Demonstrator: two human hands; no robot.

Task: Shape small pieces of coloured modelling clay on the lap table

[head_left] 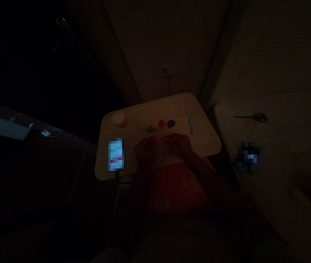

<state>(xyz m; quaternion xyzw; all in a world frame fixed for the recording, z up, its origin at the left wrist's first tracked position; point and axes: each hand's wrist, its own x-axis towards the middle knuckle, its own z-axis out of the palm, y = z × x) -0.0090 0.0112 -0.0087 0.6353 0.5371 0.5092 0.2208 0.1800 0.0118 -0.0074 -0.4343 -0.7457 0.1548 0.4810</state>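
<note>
The scene is very dark. A small light wooden table (199, 146) stands before me. My left hand (145, 148) and my right hand (179, 143) rest on it side by side, fingers curled. A small reddish-orange lump (165, 137) lies at my right fingertips, and something red shows at my left fingertips. Just beyond my hands sit small clay lumps in a row: green (149, 129), orange (155, 126), red (161, 123) and purple (171, 123). A teal stick-like tool (190, 125) lies to their right.
A lit phone (116, 154) lies on the table's left part, with a cable hanging off the front edge. A small round tub (119, 119) stands at the back left. Scissors (255, 117) lie on the pale surface at right. A wall socket (167, 69) is behind.
</note>
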